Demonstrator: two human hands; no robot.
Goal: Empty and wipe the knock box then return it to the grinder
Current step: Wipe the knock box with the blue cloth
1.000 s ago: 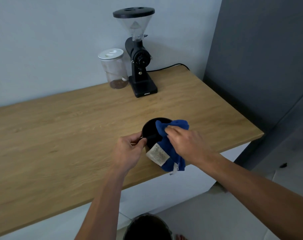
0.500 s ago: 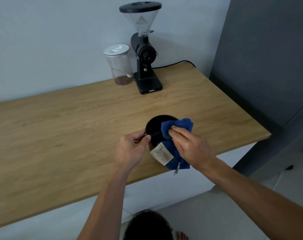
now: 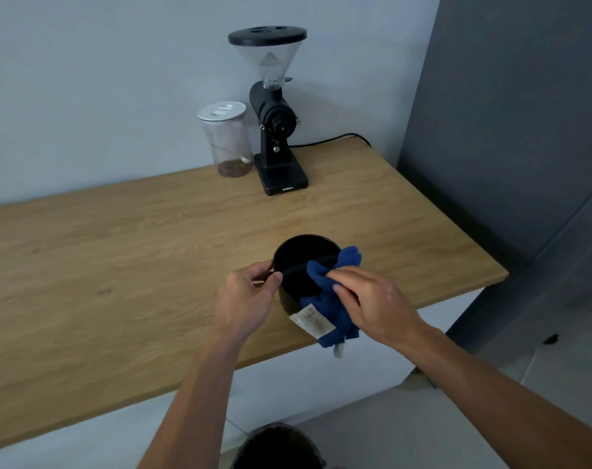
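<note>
The round black knock box (image 3: 299, 262) stands upright near the front edge of the wooden counter (image 3: 118, 265), its knock bar across the opening. My left hand (image 3: 247, 299) grips its left rim and side. My right hand (image 3: 372, 302) presses a blue cloth (image 3: 331, 286) onto the box's right rim and bar; the cloth hangs down the front with a white label showing. The black grinder (image 3: 274, 130) with its clear hopper stands at the back against the wall.
A clear jar (image 3: 226, 140) with a white lid and some coffee beans stands left of the grinder. The grinder's cable (image 3: 331, 138) runs right along the wall. A dark bin (image 3: 277, 448) sits on the floor below me. A dark grey wall (image 3: 507, 130) borders the counter's right end.
The view has shifted, so everything sits slightly lower in the frame. My right hand has drawn the cloth back toward the box's right rim, uncovering more of the opening and bar. My left hand keeps its grip.
</note>
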